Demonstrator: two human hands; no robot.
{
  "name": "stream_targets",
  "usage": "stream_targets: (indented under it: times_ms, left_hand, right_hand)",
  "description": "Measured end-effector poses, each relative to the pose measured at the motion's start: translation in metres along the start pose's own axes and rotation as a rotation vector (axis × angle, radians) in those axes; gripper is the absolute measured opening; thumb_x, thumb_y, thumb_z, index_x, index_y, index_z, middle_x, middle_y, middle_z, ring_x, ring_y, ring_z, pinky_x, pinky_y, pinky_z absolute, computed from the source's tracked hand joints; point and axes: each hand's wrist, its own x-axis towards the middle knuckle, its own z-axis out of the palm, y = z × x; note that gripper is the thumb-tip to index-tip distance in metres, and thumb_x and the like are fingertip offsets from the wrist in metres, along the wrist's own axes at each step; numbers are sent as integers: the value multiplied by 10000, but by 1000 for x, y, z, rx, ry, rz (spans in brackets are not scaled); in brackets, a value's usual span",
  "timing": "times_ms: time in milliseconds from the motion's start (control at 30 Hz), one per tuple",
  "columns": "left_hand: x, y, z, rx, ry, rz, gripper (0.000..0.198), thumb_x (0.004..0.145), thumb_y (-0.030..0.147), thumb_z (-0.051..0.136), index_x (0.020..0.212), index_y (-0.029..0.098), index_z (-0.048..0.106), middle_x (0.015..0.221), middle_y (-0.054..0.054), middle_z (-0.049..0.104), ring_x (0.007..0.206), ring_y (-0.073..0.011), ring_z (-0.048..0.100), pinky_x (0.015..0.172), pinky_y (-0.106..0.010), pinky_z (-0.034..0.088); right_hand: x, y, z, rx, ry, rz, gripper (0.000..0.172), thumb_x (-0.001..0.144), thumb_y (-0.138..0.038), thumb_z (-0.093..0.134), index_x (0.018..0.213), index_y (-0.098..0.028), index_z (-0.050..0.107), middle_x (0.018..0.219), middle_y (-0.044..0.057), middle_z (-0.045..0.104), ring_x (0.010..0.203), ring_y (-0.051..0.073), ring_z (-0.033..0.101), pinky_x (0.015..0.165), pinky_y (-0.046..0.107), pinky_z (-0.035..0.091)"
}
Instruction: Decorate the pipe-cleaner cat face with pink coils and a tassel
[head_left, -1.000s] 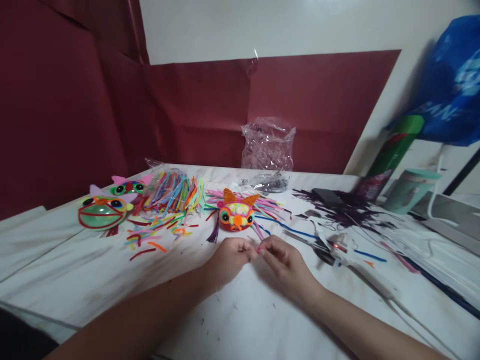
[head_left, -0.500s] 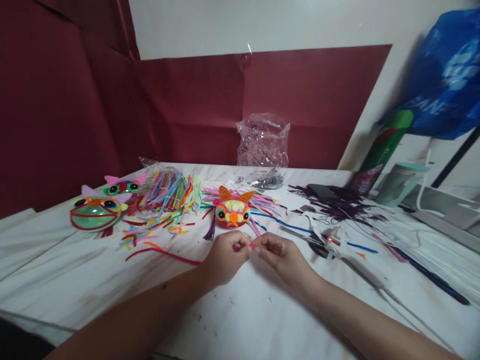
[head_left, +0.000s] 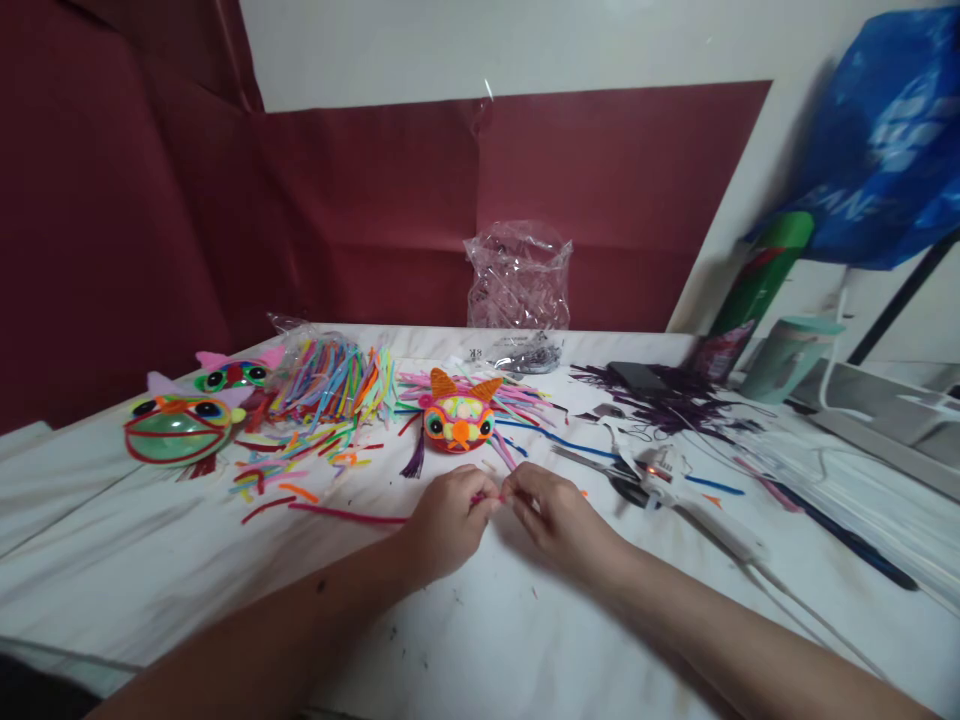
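My left hand [head_left: 451, 520] is closed on a pink pipe cleaner [head_left: 345, 514], whose long end trails left over the table. Close beside it, my right hand [head_left: 553, 510] pinches the pink tip between thumb and forefinger, so the fingertips of both hands nearly touch. Just beyond the hands sits a decorated face [head_left: 459, 422] with orange ears, black eyes and an orange nose, a dark purple tassel [head_left: 413, 458] at its left. The part of the pipe cleaner inside my left fist is hidden.
Two more decorated faces [head_left: 177, 430] stand at the left, near bundled pipe cleaners [head_left: 330, 380] and scattered pieces. Scissors [head_left: 592, 465], a glue gun [head_left: 712, 520], purple strands [head_left: 675, 395], a phone [head_left: 636, 378] and a green cup [head_left: 789, 362] are on the right.
The whole view has shifted slightly. Both hands stay together at the pink pipe cleaner, with only small finger movements.
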Motion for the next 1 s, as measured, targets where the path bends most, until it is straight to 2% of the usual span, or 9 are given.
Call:
stream_targets:
  times_ms: [67,133,267,400,567,700,900,1000]
  left_hand:
    - [-1,-1,0,33,-14,25,146,724,106,477,601,167,526,623,4,537,626,-128,492,592,-228,348]
    - [0,1,-1,10,13,28,145,704,88,474,597,167,531,626,4,544,624,-125,496,590,-223,354]
    - [3,9,-5,-209,84,-139,111,714,151,495,610,160,533,586,24,525,550,-100,455,523,-201,349]
    - [3,12,-4,-369,121,-232,104,708,211,528,619,157,532,562,36,500,534,-92,438,506,-191,350]
    - [1,12,1,-356,167,-257,93,695,203,537,616,155,541,577,26,521,559,-102,459,533,-200,369]
    - [1,8,2,-285,93,-259,93,713,195,513,635,156,546,579,24,520,553,-109,463,524,-209,360]
    - [-2,-3,4,54,30,-37,124,714,110,491,609,171,517,645,-2,549,647,-138,501,608,-240,354]
    - [-5,-4,4,152,-23,32,143,723,100,470,609,175,513,634,-8,534,628,-138,490,579,-242,333]
  right_hand:
    - [0,0,-1,-26,-7,-17,147,728,-73,435,696,-167,544,677,39,553,638,158,509,600,268,395]
    - [0,-2,-1,63,17,66,131,740,-111,457,686,-167,563,666,34,564,628,154,513,597,268,399]
    - [3,-6,3,469,73,349,145,753,-295,560,765,-163,619,670,13,600,624,143,529,591,259,416]
    - [2,-8,12,638,178,410,202,694,-359,646,749,-165,643,685,11,632,660,148,551,642,271,432]
    - [-1,-9,17,600,239,390,206,709,-378,640,700,-172,634,680,20,639,669,160,552,650,280,433]
    - [-1,-8,14,483,207,356,202,766,-357,566,691,-171,588,644,10,588,634,154,527,600,263,416]
    - [-1,1,6,35,34,19,169,804,-140,424,712,-185,558,692,31,560,645,156,522,606,264,410]
    - [-3,2,5,-43,-23,-51,177,789,-124,424,696,-185,561,684,45,569,647,167,531,601,273,414]
